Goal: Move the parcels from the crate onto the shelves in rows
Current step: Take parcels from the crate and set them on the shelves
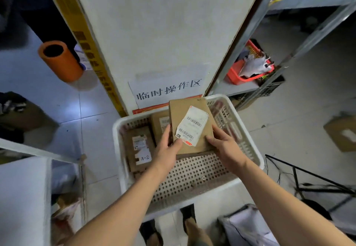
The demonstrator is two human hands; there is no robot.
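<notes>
Brown cardboard parcel with a white barcode label (190, 128) sits between your hands above the white perforated plastic crate (248, 145), long axis pointing away from you, left hand (167, 149) and right hand (225, 147) curled around its near corners.

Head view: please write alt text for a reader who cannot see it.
Both hands, left hand and right hand, grip a brown parcel with a white label over a white crate on the floor. Two more parcels lie in the crate, and a metal shelf stands to the right.
</notes>
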